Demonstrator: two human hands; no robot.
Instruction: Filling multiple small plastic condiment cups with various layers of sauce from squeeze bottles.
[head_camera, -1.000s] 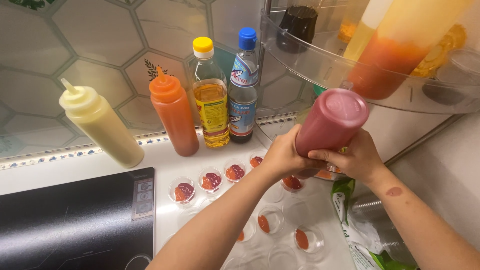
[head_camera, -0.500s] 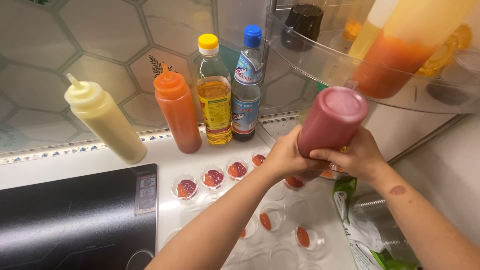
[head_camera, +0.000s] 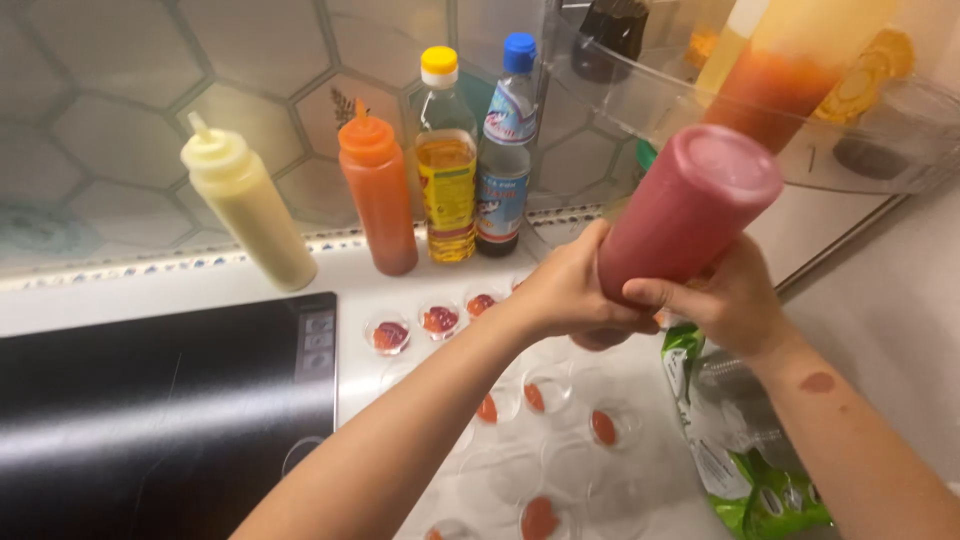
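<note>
White counter (head_camera: 640, 470) with hex-tile wall behind, black cooktop (head_camera: 150, 400) lower left. Both forearms reach in from bottom edge; left hand (head_camera: 570, 295) and right hand (head_camera: 725, 300) both wrapped tight around the lower end of a red squeeze bottle (head_camera: 690, 210), right of centre, tipped nozzle-down with flat base toward upper right. Bottle opaque pink-red, nozzle hidden by hands. Small clear sauce cups (head_camera: 430, 320) below, several holding red sauce
</note>
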